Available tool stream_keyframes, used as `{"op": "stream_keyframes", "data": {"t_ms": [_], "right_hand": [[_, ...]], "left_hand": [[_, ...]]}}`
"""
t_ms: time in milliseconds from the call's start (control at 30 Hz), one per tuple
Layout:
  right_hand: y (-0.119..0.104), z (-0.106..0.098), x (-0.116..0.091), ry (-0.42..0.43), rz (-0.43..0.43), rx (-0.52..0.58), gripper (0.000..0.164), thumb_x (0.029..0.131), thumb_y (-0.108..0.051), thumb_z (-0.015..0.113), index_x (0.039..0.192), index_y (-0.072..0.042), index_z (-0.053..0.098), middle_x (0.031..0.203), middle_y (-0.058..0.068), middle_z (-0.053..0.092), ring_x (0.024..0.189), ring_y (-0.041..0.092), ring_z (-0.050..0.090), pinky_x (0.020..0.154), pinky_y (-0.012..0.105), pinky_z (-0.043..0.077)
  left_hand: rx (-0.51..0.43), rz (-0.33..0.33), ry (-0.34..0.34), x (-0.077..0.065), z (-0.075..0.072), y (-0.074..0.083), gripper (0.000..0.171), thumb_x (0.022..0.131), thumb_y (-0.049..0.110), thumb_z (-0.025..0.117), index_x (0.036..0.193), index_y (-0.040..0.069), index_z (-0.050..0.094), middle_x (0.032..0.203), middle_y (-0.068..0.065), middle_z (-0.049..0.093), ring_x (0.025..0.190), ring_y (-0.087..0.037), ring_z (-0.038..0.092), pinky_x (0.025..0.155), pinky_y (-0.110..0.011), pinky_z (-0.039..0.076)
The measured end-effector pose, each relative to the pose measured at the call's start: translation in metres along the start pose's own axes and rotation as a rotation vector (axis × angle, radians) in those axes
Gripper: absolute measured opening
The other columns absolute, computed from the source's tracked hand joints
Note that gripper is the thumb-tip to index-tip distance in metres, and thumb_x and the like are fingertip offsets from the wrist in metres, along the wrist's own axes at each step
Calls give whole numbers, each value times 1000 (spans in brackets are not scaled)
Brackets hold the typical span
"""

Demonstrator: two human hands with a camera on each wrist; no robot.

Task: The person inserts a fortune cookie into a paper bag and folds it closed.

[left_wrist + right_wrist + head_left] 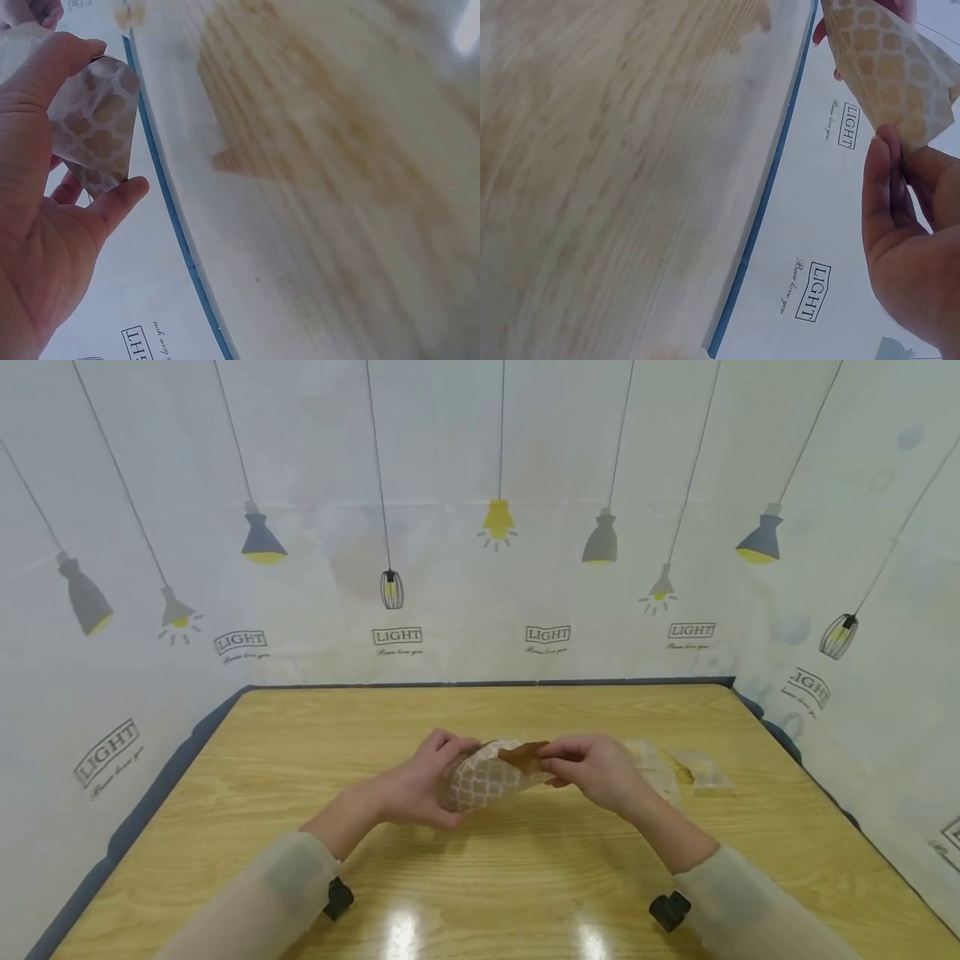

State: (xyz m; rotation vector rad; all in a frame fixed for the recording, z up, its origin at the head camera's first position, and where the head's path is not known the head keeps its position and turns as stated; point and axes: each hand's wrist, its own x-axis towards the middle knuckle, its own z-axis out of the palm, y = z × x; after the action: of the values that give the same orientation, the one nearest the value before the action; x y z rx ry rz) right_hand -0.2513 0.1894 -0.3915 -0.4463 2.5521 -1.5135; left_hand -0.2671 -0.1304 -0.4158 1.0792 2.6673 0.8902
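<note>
Near the middle of the bench point(450, 877), slightly towards 12 o'clock, a person is holding a patterned packet point(483, 781) in 2 hands. The left hand point(408, 785) is supporting its 9 o'clock end, that grip clamping around the body with the thumb on the near side and the fingers on the far side. The right hand point(600, 768) is working at the 3 o'clock end, its grip pinching the edge beside a brown layer point(522, 753).

The likeliest trouble is tearing: the material is looking thin, and a hard pull towards 3 o'clock could be splitting it at the pinched corner while the left grip is holding firm. Creasing is also a risk, since the packet is already bowing between the hands, and a tighter left squeeze could be buckling it. If the right grip is catching only 1 layer, the other could be slipping away. Anything loose inside could be sliding out at the 3 o'clock end if that end is tipping downward.

As for containers, the packet is showing a white lattice on a see-through face, with the brown layer rising at its 3 o'clock end. Whether that brown is a back panel or something inside, the views are not settling; no separate contents are showing. Beyond the right hand, towards 3 o'clock, a pale packet point(660, 772) and a farther packet point(708, 770) are lying on the bench, what they contain staying unclear.
</note>
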Motion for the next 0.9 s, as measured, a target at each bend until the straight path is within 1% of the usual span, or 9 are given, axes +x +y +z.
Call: {"op": "stream_keyframes", "data": {"t_ms": [100, 167, 233, 333, 400, 500, 633, 800, 900], "right_hand": [[-2, 0, -2, 4, 1, 24, 27, 108, -11, 70, 132, -2, 78, 129, 20, 78, 98, 25, 81, 91, 45, 68], [-4, -2, -4, -26, 7, 58, 31, 107, -13, 72, 136, -3, 76, 129, 19, 78, 99, 28, 80, 92, 47, 68], [-5, -3, -5, -65, 18, 96, 37, 105, -14, 74, 140, -2, 74, 123, 20, 77, 98, 29, 81, 93, 50, 68], [-6, -3, -6, -114, 27, 125, 42, 104, -11, 75, 144, 0, 69, 117, 20, 75, 97, 27, 81, 95, 54, 67], [-6, -3, -5, -125, 21, 122, 44, 104, -9, 74, 146, 2, 67, 114, 19, 73, 97, 24, 80, 96, 55, 66], [-5, -2, -5, -123, 11, 105, 44, 105, -9, 73, 147, 2, 67, 116, 18, 74, 96, 23, 80, 97, 57, 65], [-3, -4, -4, -126, -8, 83, 45, 105, -14, 74, 148, -2, 67, 117, 18, 74, 99, 28, 80, 96, 59, 65], [-2, -13, -5, -122, -41, 43, 44, 106, -21, 73, 149, -8, 68, 125, 20, 76, 104, 35, 79, 91, 52, 67], [4, -28, -8, -95, -38, 12, 43, 107, -27, 73, 147, -11, 69, 130, 19, 76, 106, 37, 78, 89, 48, 68]], "left_hand": [[-17, -6, 7, 0, 0, 0, 108, 78, 18, 95, 167, 20, 35, 150, -14, 39, 135, -29, 47, 115, -56, 53], [-31, -14, 13, -1, 0, -1, 110, 77, 17, 96, 168, 19, 35, 151, -15, 39, 136, -30, 47, 118, -58, 51], [-37, -23, 19, -2, 1, -2, 112, 76, 17, 96, 168, 18, 34, 151, -15, 39, 137, -31, 47, 119, -60, 50], [-39, -31, 27, -3, 0, -3, 112, 75, 16, 97, 168, 18, 35, 151, -16, 39, 138, -32, 46, 119, -60, 50], [-39, -33, 27, -3, 1, -3, 112, 75, 17, 97, 168, 17, 35, 151, -16, 39, 138, -32, 46, 119, -60, 50], [-47, -35, 22, -4, 1, -5, 112, 75, 17, 97, 168, 17, 35, 151, -16, 39, 138, -32, 46, 119, -60, 50], [-69, -42, 20, -5, 1, -6, 113, 75, 18, 97, 168, 18, 35, 151, -16, 38, 138, -32, 46, 118, -61, 50], [-81, -54, 23, -6, -1, -6, 114, 74, 17, 98, 169, 19, 34, 151, -16, 38, 137, -33, 47, 117, -61, 52], [-73, -56, 23, -6, -2, -6, 114, 75, 18, 98, 169, 19, 33, 151, -16, 38, 137, -33, 46, 117, -60, 51]]}}
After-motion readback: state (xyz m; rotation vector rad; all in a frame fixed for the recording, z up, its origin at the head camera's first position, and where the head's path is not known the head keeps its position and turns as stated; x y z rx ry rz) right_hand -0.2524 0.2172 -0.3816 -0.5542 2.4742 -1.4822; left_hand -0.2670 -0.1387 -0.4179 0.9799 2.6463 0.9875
